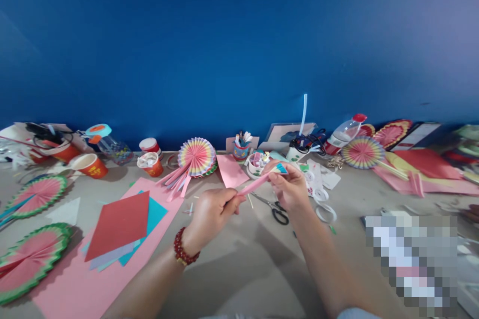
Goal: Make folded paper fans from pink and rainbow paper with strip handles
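Both hands hold a folded paper fan [258,185] above the middle of the table. My left hand [217,212], with a dark red bead bracelet [183,248] on its wrist, pinches the fan's pink end. At the other end, my right hand [290,189] grips the folded part, where blue and pale yellow show between the fingers. Some of the fan is hidden by the right fingers. On the table just beneath the hands lie black-handled scissors [279,213].
Left, stacked coloured sheets [119,224] lie on large pink paper [75,289]. Round pleated fans [197,157] rest at several spots. Paper cups [90,164], a pen pot [241,148], a bottle [344,134] and tape rolls [325,213] stand or lie about. A blue wall [224,50] rises behind.
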`<state>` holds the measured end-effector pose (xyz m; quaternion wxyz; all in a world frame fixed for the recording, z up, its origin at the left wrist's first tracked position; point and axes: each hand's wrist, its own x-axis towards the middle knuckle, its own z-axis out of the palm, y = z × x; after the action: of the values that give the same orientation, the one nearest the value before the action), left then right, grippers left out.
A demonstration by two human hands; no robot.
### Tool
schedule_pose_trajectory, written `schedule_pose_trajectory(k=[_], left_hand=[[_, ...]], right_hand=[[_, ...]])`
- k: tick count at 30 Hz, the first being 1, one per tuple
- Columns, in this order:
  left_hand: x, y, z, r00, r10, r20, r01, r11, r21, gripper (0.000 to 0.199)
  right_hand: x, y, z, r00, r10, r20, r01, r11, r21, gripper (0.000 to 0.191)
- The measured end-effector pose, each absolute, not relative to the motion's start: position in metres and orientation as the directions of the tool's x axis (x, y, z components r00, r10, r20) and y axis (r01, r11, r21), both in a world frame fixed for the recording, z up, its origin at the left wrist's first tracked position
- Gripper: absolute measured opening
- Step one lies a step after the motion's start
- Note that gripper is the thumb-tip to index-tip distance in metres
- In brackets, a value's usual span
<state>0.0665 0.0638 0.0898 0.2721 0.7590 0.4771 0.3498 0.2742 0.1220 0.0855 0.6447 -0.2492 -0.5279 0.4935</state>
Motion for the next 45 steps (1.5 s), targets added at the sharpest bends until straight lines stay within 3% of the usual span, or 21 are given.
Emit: schedule_pose_trajectory(k=[5,14,21,24,25,28,29,31,35,36,41,45], left_hand=[[0.060,0.066,0.086,0.282,0.926,0.250,0.466,-0.360,0.808,0.025],[0.035,0.056,0.062,0.226,0.934,0.277,0.432,-0.351,0.830,0.028],[0.020,0.047,0.021,0.247,0.958,0.142,0.342,-0.223,0.913,0.037],[0.006,0.048,0.010,0.346,0.937,0.039,0.398,-0.185,0.898,0.036],[0.001,0.049,0.009,0.384,0.923,0.021,0.437,-0.202,0.877,0.040],[-0.006,0.051,0.016,0.464,0.886,0.029,0.517,-0.297,0.803,0.083],[-0.004,0.051,0.020,0.467,0.883,0.041,0.531,-0.318,0.785,0.089],[0.007,0.050,0.031,0.434,0.898,0.071,0.546,-0.325,0.773,0.078],[0.035,0.047,0.043,0.348,0.923,0.161,0.573,-0.346,0.743,0.025],[0.040,0.046,0.043,0.330,0.927,0.176,0.574,-0.345,0.743,0.021],[0.051,0.041,0.030,0.221,0.967,0.131,0.441,-0.218,0.871,0.022],[0.053,0.038,0.025,0.201,0.977,0.075,0.283,-0.131,0.950,0.023]], right_hand=[[0.274,0.125,0.082,-0.008,0.905,0.425,-0.398,0.387,-0.832,0.025],[0.253,0.130,0.047,-0.032,0.964,0.265,-0.462,0.221,-0.859,0.029],[0.242,0.111,0.021,-0.091,0.985,0.148,-0.439,0.094,-0.893,0.030],[0.240,0.104,0.008,-0.106,0.988,0.111,-0.414,0.057,-0.909,0.028],[0.240,0.102,0.005,-0.113,0.988,0.102,-0.403,0.048,-0.914,0.027],[0.238,0.097,-0.002,-0.137,0.986,0.095,-0.369,0.038,-0.929,0.027],[0.237,0.096,-0.003,-0.147,0.984,0.097,-0.356,0.038,-0.934,0.027],[0.234,0.093,-0.004,-0.164,0.981,0.104,-0.331,0.045,-0.943,0.027],[0.233,0.087,-0.006,-0.166,0.979,0.120,-0.294,0.067,-0.954,0.024],[0.234,0.086,-0.006,-0.165,0.979,0.120,-0.290,0.068,-0.955,0.024],[0.237,0.080,-0.002,-0.206,0.974,0.095,-0.290,0.032,-0.956,0.025],[0.238,0.074,0.006,-0.263,0.962,0.073,-0.322,-0.016,-0.947,0.038]])
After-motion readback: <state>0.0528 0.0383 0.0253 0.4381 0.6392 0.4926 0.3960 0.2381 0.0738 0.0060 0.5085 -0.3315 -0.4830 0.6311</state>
